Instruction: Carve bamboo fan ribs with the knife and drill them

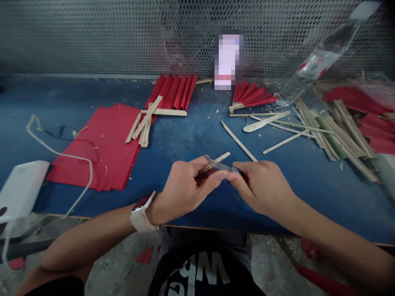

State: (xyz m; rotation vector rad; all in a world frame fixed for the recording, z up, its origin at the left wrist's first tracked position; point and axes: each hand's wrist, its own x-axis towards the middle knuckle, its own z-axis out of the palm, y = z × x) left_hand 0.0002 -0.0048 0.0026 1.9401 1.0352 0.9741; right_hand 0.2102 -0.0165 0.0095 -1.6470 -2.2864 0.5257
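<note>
My left hand [194,183] is closed around a thin bamboo strip [222,157], whose pale end sticks out past the fingers. My right hand [262,183] grips a knife by its dark handle. The knife blade [219,165] lies across the strip, its tip reaching toward my left fingers. Both thumbs meet just below the blade. Beyond my right hand a longer bamboo stick [237,139] rests on the blue table [191,135]. How much of the strip is inside my left fist is hidden.
Red paper sheets [101,144] lie left, with bamboo pieces [145,125] and a pleated red paper [173,90] behind. A red fan [253,96], a water bottle [321,61] and bamboo slats [336,131] are at right. A phone [228,61] leans on the mesh; a white device [23,189] trails a cable.
</note>
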